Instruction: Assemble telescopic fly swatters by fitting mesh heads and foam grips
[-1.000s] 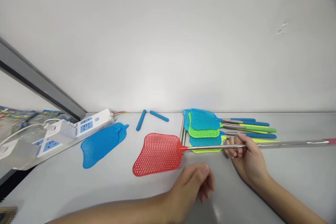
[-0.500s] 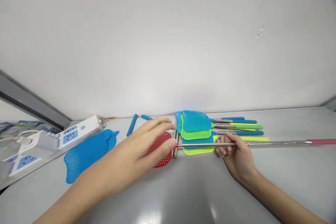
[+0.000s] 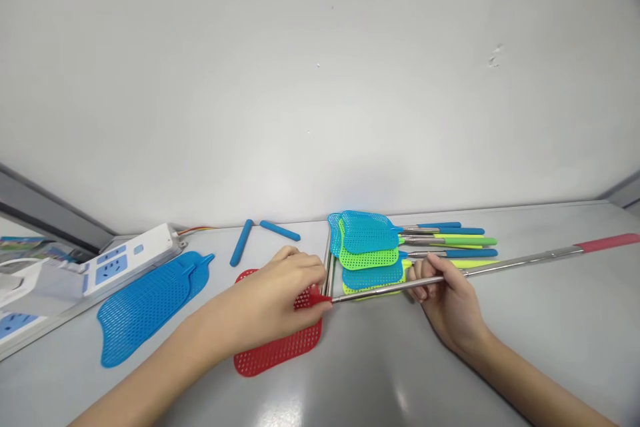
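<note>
A red fly swatter (image 3: 285,350) with a long, extended metal rod and a red grip stretches across my front. My left hand (image 3: 285,293) lies over its perforated head, thumb and fingers closed at the neck where head meets rod. Farther along, my right hand (image 3: 445,293) has its fingers wrapped round the metal rod. The rod slants up to the right, toward its red grip. Just behind it lies a pile of blue and green fly swatters (image 3: 370,230), their rods and grips pointing right. Part of the red head is hidden under my left hand.
Two blue flyswatter heads (image 3: 145,310) lie overlapped at left beside a white power strip (image 3: 135,260) with plugs. Two loose blue handle grips (image 3: 241,242) rest near the wall. Bare metal rods (image 3: 328,267) lie left of the pile, partly behind my left hand.
My left hand has closed on the red swatter's neck, and the head has come down and left. The rod now tilts, with its grip end higher. My right hand stays on the rod.
</note>
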Motion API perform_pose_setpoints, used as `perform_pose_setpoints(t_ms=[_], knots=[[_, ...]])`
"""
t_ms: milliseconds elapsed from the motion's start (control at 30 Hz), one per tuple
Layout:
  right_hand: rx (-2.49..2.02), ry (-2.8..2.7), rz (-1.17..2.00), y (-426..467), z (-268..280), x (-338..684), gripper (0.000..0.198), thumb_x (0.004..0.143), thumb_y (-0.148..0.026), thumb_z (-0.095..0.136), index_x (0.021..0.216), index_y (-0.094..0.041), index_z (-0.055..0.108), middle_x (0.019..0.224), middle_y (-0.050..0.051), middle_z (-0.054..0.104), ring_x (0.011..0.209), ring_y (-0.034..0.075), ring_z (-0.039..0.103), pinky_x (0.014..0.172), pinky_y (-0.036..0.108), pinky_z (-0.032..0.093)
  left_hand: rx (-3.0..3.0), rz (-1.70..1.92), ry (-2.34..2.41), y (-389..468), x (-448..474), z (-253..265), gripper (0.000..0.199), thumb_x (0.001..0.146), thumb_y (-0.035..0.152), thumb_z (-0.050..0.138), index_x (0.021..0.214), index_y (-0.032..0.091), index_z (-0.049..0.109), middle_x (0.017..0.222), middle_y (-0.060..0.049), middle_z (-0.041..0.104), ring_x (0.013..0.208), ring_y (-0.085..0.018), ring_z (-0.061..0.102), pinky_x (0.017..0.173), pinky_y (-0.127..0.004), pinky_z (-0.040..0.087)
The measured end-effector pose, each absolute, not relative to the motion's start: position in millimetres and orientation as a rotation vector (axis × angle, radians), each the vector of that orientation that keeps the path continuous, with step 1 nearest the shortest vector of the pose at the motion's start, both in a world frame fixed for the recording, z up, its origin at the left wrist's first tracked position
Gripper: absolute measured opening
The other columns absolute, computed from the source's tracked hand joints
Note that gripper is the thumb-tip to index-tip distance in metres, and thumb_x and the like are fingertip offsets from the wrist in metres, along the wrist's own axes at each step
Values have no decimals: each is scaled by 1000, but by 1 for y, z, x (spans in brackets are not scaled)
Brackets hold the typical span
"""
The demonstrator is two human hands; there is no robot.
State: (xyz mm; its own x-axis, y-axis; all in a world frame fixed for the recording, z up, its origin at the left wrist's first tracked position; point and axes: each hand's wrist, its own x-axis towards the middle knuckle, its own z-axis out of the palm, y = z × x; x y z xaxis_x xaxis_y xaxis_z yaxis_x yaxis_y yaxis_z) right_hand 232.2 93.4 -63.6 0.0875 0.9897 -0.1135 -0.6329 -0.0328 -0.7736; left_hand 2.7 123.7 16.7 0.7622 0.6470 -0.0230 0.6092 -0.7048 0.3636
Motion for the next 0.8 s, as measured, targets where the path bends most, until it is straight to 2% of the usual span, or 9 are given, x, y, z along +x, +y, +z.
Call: perform_pose_setpoints(t_ms=[133, 367, 567, 800], knots=[[-814, -566, 1402, 94, -66, 233, 43, 79, -33, 43, 38, -18, 40, 38, -1, 32, 41, 12, 35, 45, 27, 28, 2746, 115, 942, 123, 10, 6, 20, 82, 25, 39, 64, 18, 46, 64, 2, 48, 61, -13, 42, 69, -30, 30], [-852, -548, 1400, 94, -66, 232, 43, 79, -30, 42, 38, -18, 40, 38, -1, 32, 41, 12, 35, 45, 27, 27, 2780, 191, 872, 126, 10, -2, 27, 85, 30, 37, 65, 18, 49, 59, 1, 48, 58, -14, 39, 62, -28, 27], [-813, -545, 1380, 95, -68, 235, 44, 79, -30, 42, 37, -18, 40, 37, -1, 33, 41, 12, 36, 46, 27, 27, 2766, 196, 811, 122, 17, -15, 27, 86, 29, 34, 67, 17, 50, 63, -1, 53, 61, -14, 44, 62, -27, 29], [-855, -547, 1374, 94, -68, 234, 45, 80, -26, 40, 35, -18, 41, 36, 0, 34, 41, 13, 37, 46, 28, 26, 2820, 129, 773, 118, 23, -36, 38, 87, 32, 29, 59, 17, 50, 53, -1, 52, 50, -12, 46, 51, -26, 25]])
